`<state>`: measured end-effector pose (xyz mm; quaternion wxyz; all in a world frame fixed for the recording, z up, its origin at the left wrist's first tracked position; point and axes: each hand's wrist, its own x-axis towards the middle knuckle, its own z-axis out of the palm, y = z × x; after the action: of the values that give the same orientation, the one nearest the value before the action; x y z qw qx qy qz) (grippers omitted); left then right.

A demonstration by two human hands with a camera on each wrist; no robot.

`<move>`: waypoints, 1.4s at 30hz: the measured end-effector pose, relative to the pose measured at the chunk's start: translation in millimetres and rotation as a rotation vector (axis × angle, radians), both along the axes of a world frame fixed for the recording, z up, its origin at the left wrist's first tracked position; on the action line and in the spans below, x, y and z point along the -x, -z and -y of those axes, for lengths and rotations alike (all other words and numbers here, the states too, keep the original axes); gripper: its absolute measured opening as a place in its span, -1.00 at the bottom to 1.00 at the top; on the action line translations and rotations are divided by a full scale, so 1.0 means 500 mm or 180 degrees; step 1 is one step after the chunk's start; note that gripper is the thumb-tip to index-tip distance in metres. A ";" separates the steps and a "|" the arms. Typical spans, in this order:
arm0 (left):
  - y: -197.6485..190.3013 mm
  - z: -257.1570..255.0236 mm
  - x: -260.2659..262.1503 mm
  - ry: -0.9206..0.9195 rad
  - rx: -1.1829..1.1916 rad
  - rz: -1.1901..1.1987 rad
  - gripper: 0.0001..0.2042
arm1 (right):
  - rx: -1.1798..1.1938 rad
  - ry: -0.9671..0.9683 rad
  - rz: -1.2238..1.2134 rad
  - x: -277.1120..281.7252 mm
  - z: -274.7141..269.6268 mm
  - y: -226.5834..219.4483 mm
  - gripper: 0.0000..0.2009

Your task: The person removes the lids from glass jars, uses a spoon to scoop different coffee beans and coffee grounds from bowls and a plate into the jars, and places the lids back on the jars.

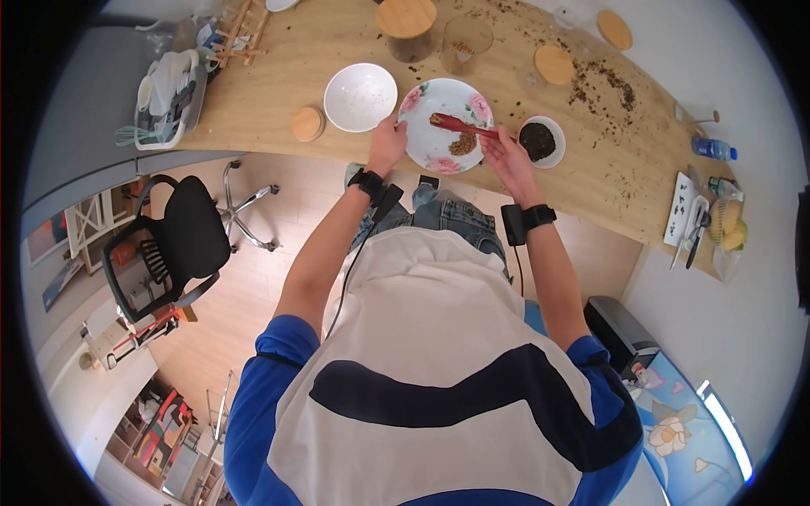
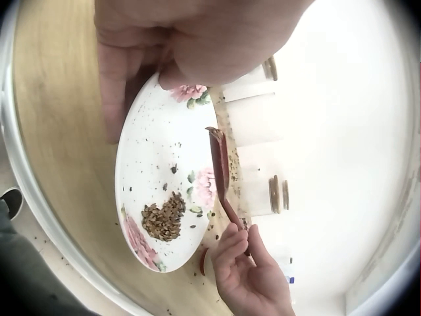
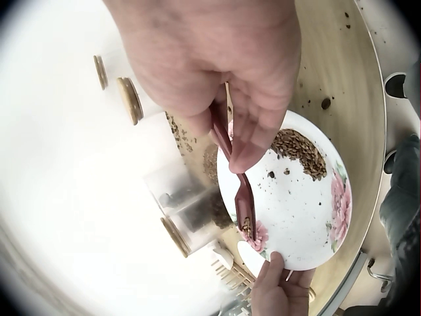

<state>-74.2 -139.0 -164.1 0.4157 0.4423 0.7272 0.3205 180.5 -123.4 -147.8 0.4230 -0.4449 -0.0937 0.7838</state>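
Note:
A white plate with pink flowers lies by the table's front edge, a heap of brown grains on its right part. The left hand grips the plate's left rim, thumb on top. Between thumb and fingers the right hand holds a red scoop over the plate. In the right wrist view, some grains lie in the scoop's tip. Right of the plate stands a small bowl of dark bits.
An empty white bowl and a wooden lid are left of the plate. Behind stand a lidded jar and an open glass container. Dark crumbs are scattered at the right. A dish rack stands far left.

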 end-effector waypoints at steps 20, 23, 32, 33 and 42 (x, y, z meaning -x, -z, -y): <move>-0.100 -0.106 -0.103 -0.1682 -0.0208 0.4099 -0.72 | -0.0307 0.0035 0.0156 -0.011 -0.021 -0.095 -0.75; -0.132 -0.141 -0.134 -0.1720 -0.0260 0.4407 -0.68 | -0.0434 0.0038 0.0213 0.001 -0.042 -0.119 -0.74; -0.159 -0.251 -0.137 -0.2270 -0.0705 0.4466 -0.59 | -0.0805 0.0659 0.0093 0.013 -0.161 -0.160 -0.73; -0.161 -0.252 -0.134 -0.2276 -0.0733 0.4475 -0.59 | -0.1010 0.0655 0.0354 0.017 -0.175 -0.162 -0.72; -0.108 -0.183 -0.078 -0.1426 -0.0305 0.2453 -0.76 | -0.2688 -0.0010 0.2925 0.049 -0.169 -0.228 -0.76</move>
<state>-35.2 -47.5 -110.4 0.5557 0.1410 0.5814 0.5774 155.9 -38.9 -34.0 0.4777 -0.5309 -0.5685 0.4083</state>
